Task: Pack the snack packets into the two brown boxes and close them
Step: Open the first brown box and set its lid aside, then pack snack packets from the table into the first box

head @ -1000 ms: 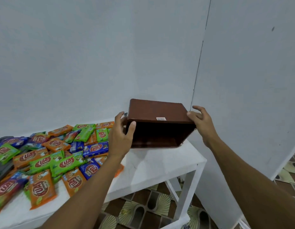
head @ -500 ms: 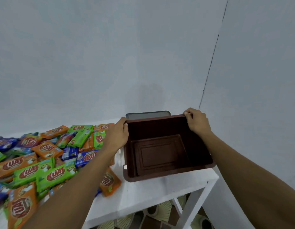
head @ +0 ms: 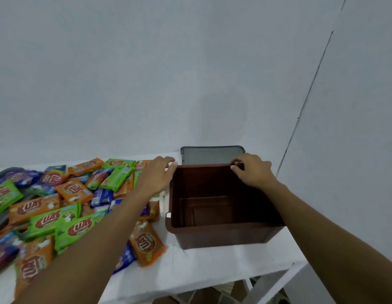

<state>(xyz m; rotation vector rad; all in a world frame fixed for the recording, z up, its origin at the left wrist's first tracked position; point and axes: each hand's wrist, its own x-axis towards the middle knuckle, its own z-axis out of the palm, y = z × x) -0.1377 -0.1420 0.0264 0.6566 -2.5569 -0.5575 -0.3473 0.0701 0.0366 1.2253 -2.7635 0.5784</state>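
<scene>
Head view: the brown box [head: 223, 236] is sitting upright, mouth open, at the table's [head: 212, 267] right end, w/ the right hand [head: 252, 172] pinching its far rim, the left hand [head: 156, 176] resting near-straight fingers on its far-left corner (grey lid [head: 210, 155] behind), snack packets [head: 59, 207] lying heaped leftward.

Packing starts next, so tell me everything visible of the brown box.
The brown box is plastic-looking, rectangular, with a lipped rim and a white sticker on its left edge. It stands upright, open and empty at the table's right end. The left hand touches its far left corner; the right hand grips its far rim.
</scene>
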